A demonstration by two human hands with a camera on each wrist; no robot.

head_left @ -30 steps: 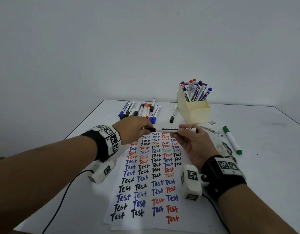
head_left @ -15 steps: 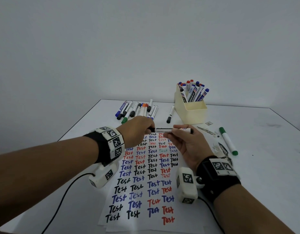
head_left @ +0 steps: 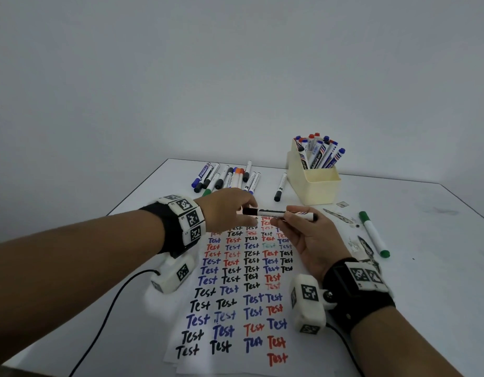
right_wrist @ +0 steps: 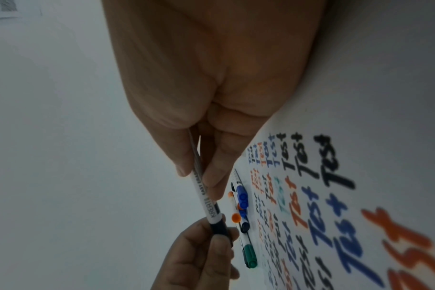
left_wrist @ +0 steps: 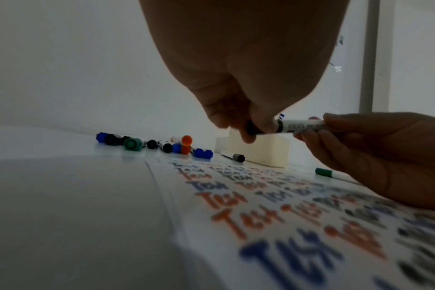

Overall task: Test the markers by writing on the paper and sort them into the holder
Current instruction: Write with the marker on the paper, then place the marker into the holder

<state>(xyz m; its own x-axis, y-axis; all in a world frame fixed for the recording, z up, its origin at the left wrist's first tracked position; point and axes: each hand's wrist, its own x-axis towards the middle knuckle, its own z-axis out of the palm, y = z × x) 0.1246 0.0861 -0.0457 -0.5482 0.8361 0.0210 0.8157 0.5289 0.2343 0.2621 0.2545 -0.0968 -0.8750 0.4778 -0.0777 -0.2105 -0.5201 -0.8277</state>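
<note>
— The black marker (head_left: 278,213) is held level above the paper (head_left: 243,281). The right hand (head_left: 308,235) pinches its barrel, and the left hand (head_left: 230,210) pinches the cap (left_wrist: 255,127).

— Uncapping, I'd say. Best to pull straight along the barrel, right grip firm, so the tip doesn't flick ink.

— And around them?

— White counter (head_left: 425,268), bare pale wall. Loose markers (head_left: 227,178) lie at the far edge, the cream holder (head_left: 314,186) with markers in it is just beside them, and a green marker (head_left: 374,232) lies off right.
</note>
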